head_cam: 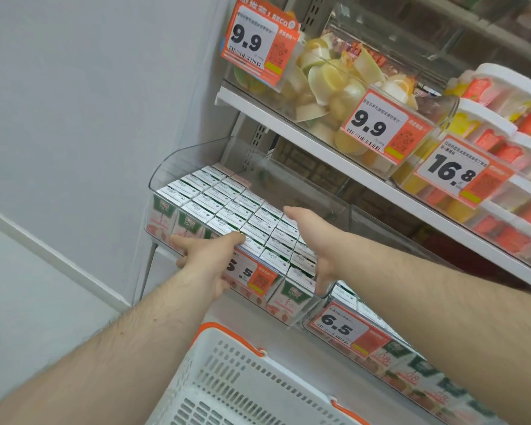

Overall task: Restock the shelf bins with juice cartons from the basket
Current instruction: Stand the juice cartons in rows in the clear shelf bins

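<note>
A clear plastic shelf bin [178, 161] is packed with rows of juice cartons [227, 207], their white tops up and green-and-pink fronts facing out. My left hand [206, 259] grips the bin's front edge, thumb on top of the cartons and fingers under the front wall over the price tag. My right hand [316, 240] holds the bin's right front corner, fingers reaching forward along the cartons and thumb hanging down the front wall. The white basket [227, 378] with orange handles sits below; the part in view holds no cartons.
A second bin [377, 342] with a 6.5 tag and more cartons sits to the right. The shelf above [319, 145] carries bins of yellow fruit-shaped goods and tubs with 9.9 and 16.8 tags. A grey wall [89, 118] closes the left side.
</note>
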